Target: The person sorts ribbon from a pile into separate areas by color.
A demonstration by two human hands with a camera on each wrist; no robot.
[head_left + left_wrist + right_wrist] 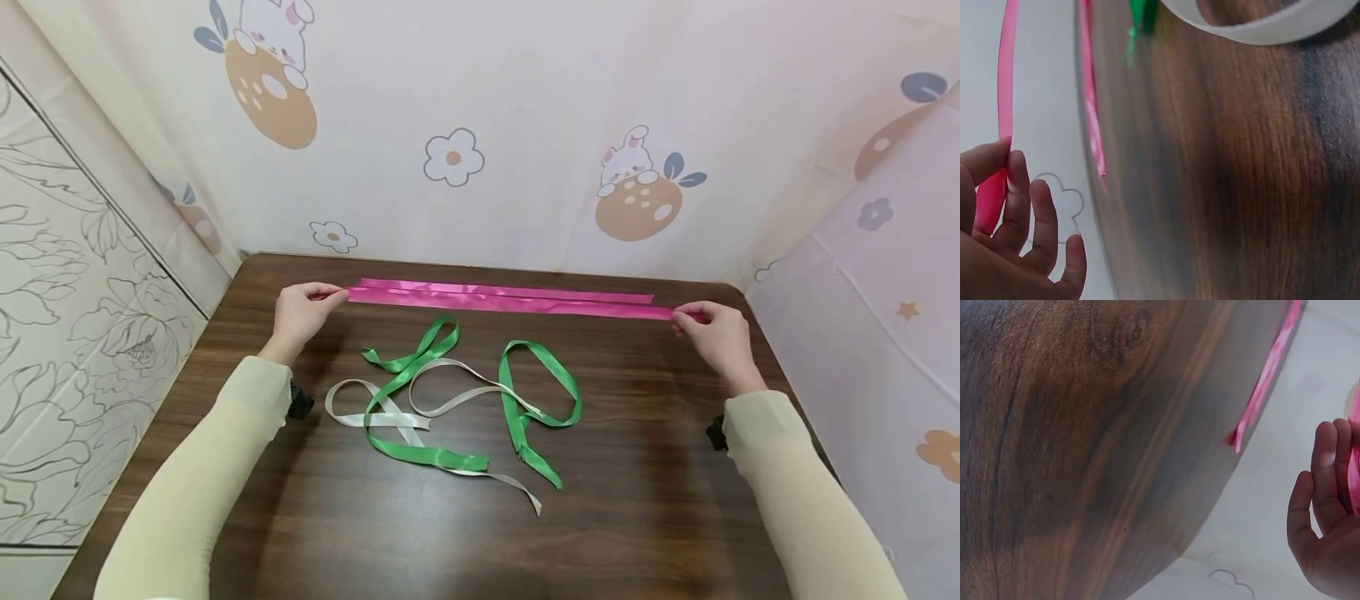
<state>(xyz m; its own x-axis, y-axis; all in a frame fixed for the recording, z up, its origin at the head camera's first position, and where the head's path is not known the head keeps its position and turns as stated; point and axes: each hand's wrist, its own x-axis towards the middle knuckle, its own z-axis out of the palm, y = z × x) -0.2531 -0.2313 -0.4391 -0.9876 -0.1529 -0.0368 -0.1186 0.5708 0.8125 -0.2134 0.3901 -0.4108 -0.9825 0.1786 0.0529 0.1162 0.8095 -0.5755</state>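
A pink ribbon [510,306] is stretched straight between both hands near the back of the table. My left hand [302,315] pinches its left end between thumb and forefinger, and the ribbon's tail [991,200] lies inside the palm. At the other end, my right hand [716,332] pinches the ribbon, its tail [1354,478] passing along the fingers. Just behind the held ribbon, a second pink ribbon [600,296] lies along the table's back edge; its end [1095,140] shows in the left wrist view, below the hand.
Two green ribbons [558,375] lie loosely curled mid-table. White ribbons [450,402] loop among them, partly overlapped by the green. The brown wooden table [615,525] meets a patterned curtain [525,125] at the back, and a flower-print panel [67,333] stands on the left.
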